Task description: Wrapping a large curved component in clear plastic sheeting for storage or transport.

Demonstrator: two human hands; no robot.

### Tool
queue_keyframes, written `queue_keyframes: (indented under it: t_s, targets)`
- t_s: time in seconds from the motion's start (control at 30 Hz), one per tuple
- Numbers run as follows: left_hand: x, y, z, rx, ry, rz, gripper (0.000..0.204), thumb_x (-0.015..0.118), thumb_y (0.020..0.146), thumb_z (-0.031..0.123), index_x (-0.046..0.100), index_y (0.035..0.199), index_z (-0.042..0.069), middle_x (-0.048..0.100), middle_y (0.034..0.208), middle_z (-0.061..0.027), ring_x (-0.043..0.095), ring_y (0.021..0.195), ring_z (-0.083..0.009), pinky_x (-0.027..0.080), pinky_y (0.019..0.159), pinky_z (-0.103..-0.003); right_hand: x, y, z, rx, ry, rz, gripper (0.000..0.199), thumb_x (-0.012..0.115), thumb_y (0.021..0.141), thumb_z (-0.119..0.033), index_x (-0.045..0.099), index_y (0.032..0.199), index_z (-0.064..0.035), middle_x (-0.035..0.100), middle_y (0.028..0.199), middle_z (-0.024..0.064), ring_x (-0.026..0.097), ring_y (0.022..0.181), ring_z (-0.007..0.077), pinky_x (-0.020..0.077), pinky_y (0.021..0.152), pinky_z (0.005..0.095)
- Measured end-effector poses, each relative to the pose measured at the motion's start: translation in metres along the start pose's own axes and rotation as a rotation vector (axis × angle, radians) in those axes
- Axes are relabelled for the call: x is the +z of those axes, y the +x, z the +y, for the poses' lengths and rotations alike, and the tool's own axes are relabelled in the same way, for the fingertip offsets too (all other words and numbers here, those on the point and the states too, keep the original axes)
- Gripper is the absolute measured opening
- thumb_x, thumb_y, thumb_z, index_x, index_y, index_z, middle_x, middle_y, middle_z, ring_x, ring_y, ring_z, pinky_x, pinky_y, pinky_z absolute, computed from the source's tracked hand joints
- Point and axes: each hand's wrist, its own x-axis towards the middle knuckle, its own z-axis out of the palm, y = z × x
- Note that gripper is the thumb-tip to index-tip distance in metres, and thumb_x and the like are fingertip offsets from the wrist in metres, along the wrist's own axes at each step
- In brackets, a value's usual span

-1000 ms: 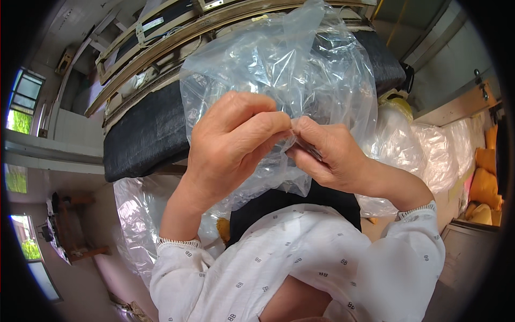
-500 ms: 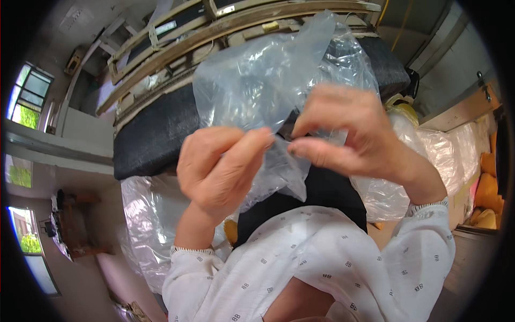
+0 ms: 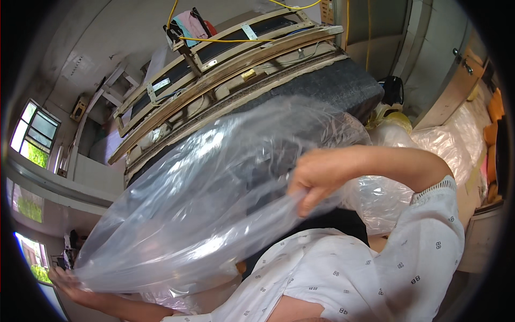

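A large clear plastic bag (image 3: 214,166) is stretched wide between my two hands, over my lap and across the black padded surface in front of me. Far out at the lower left, my left hand (image 3: 65,280) grips one end of its edge; motion blurs the fingers somewhat. My right hand (image 3: 316,177) is closed on the edge near the middle, the film bunched under its fingers. The bag billows between them, and the dark surface shows through it.
Behind the black padded surface (image 3: 332,88) runs a wooden-framed machine (image 3: 225,80) with yellow cords above it. More clear plastic (image 3: 381,198) lies at my right, near a wooden board (image 3: 453,104) and orange bundles (image 3: 493,139). Windows (image 3: 36,131) are on the left.
My hands were close together on the bag's edge. The left hand has swung far out to the left, pulling the bag wide, while the right hand has moved slightly left and down.
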Motion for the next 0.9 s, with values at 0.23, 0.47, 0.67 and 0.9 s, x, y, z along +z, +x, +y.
queue_keyframes:
  t_s: [0.23, 0.47, 0.67, 0.9]
  targets:
    - [0.17, -0.023, -0.106, -0.035, -0.044, -0.239, 0.018, 0.047, 0.091, 0.016, 0.05, 0.104, 0.003, 0.051, 0.095, -0.0039, 0.048, 0.087, -0.0138, 0.04, 0.082, -0.029, 0.178, -0.201, 0.173, 0.855, -0.449, -0.335, 0.035, 0.064, 0.068, -0.052, 0.068, 0.077, -0.0187, 0.066, 0.082, 0.0044, 0.062, 0.086, 0.0244, 0.0367, 0.089, 0.0482]
    - [0.332, -0.18, -0.131, -0.039, -0.013, -0.444, 0.018, 0.044, 0.093, 0.018, 0.047, 0.092, 0.0, 0.053, 0.081, -0.0133, 0.055, 0.076, -0.0241, 0.043, 0.072, -0.033, 0.298, -0.57, 0.152, 1.786, -0.427, -0.673, 0.036, 0.067, 0.069, -0.032, 0.068, 0.098, -0.0125, 0.062, 0.112, 0.0055, 0.055, 0.109, 0.0226, 0.0391, 0.095, 0.0442]
    - [0.352, -0.166, -0.19, -0.048, 0.375, -0.399, 0.015, 0.044, 0.09, 0.014, 0.047, 0.093, -0.001, 0.056, 0.089, -0.0234, 0.054, 0.085, -0.0409, 0.042, 0.074, -0.043, 0.022, -0.541, 0.163, 1.557, -1.127, 0.918, 0.029, 0.046, 0.085, -0.021, 0.057, 0.103, -0.001, 0.061, 0.083, 0.0225, 0.06, 0.081, 0.0377, 0.0464, 0.072, 0.0444]
    - [0.307, -0.156, -0.249, -0.25, 0.579, -0.402, 0.031, 0.041, 0.088, 0.027, 0.049, 0.095, -0.002, 0.056, 0.1, -0.0273, 0.053, 0.094, -0.0425, 0.041, 0.08, -0.046, -0.173, -0.242, 0.144, 0.233, -0.46, 1.978, 0.033, 0.047, 0.089, -0.028, 0.05, 0.11, -0.002, 0.054, 0.1, 0.0095, 0.052, 0.09, 0.0187, 0.0411, 0.081, 0.0295]
